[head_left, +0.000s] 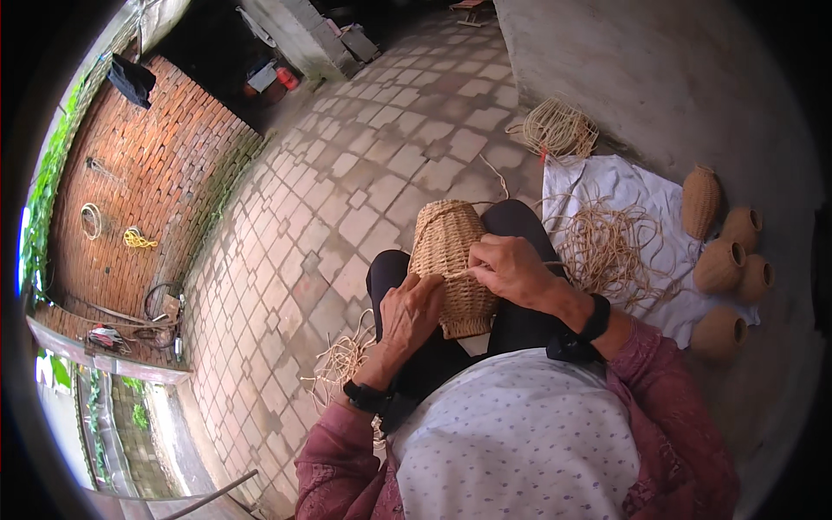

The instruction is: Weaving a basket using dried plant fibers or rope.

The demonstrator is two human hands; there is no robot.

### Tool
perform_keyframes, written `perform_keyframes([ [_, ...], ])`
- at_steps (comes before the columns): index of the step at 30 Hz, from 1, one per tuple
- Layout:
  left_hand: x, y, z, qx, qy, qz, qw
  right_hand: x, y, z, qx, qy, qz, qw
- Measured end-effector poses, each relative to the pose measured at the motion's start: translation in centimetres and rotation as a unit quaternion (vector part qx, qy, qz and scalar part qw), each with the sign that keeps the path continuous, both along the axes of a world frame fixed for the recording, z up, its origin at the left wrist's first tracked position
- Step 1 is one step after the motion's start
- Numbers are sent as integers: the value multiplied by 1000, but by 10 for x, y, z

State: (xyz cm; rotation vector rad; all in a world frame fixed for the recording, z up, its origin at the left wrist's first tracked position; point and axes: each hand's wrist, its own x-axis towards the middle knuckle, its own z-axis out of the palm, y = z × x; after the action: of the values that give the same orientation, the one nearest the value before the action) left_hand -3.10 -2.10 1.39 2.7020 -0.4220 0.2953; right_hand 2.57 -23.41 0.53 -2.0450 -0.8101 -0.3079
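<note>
1. A half-woven wicker basket [449, 264] lies on the person's lap, across the dark trousers [520, 321], near the middle of the scene.
2. Its long axis runs near to far: the rounded closed end points away from the person, and the open, unfinished rim faces the person's body.
3. The left hand [409, 314] rests against the basket's left side near the rim, fingers curled and partly closed on the weave; whether it pinches a strand cannot be told.
4. The right hand [511, 269] lies over the basket's right side, fingers bent and closed around a thin cane strand [458, 274] that crosses the weave toward the left hand.
5. Each wrist carries 1 black band, so 2 in all.
6. To the right, a white cloth [620, 186] is spread on the ground with a loose tangle of cane strands [607, 247] on it.
7. At the cloth's right edge, 5 finished woven vessels [719, 264] stand close together.
8. Farther off, 1 coil of cane [556, 128] lies beside the grey wall.
9. Another loose bunch of strands [340, 364] lies on the paved floor, left of the person's knee.
10. A brick wall [147, 173] stands at far left.
</note>
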Motion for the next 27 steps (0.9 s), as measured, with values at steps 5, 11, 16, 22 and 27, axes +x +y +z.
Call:
perform_keyframes([
  [5,-5,2,-1,-52,-6,9,999,0,17,8,-38,-22,11,999],
  [11,-12,-1,-6,-255,-31,59,965,-1,40,1,-91,-55,9,994],
  [16,-11,-10,-12,-310,12,51,949,0,43,-5,-100,-76,2,992],
  [22,-9,-6,-19,-312,9,61,948,1,32,10,-82,-16,47,995],
  [27,-6,-10,-14,-287,31,52,956,6,43,-17,-71,-1,19,997],
])
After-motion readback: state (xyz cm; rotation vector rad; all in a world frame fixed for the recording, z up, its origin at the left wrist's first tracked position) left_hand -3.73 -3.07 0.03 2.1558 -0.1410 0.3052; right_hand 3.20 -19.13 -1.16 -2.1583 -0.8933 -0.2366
